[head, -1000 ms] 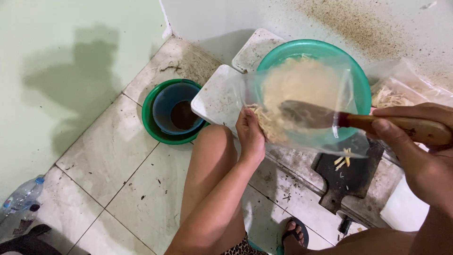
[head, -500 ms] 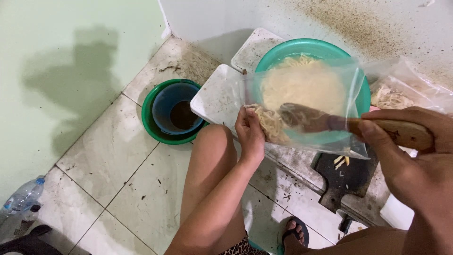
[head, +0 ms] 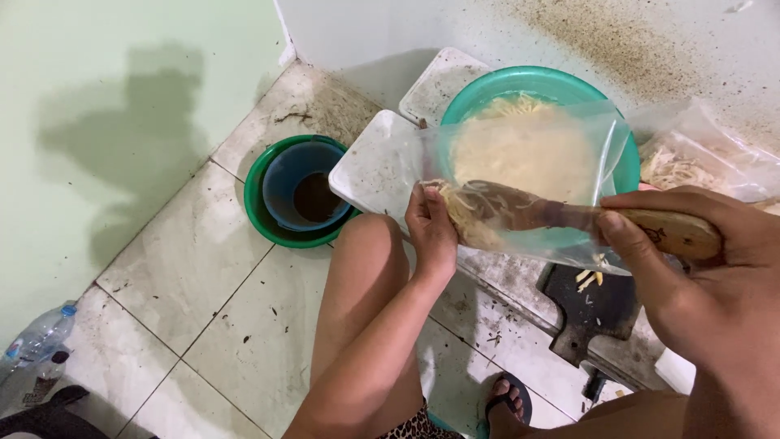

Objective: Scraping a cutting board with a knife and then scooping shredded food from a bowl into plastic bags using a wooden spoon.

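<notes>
My left hand (head: 432,230) grips the lower left edge of a clear plastic bag (head: 528,154) that holds pale shredded strands. The bag is held over a teal bowl (head: 626,175) that also contains shreds. My right hand (head: 699,268) is closed around the wooden handle of a spoon (head: 569,215), whose scoop sits inside the bag's mouth with strands on it. My knee rises just below my left hand.
A green basin with a blue bucket (head: 299,191) inside stands on the tiled floor at left. A white lid (head: 370,171) leans beside the bowl. A second bag of shreds (head: 699,162) lies at right, a black cutting board (head: 589,309) below. Plastic bottles (head: 32,349) lie bottom left.
The spoon has pushed further left into the bag, and my right hand has come closer to the bag's mouth. My left hand keeps its hold.
</notes>
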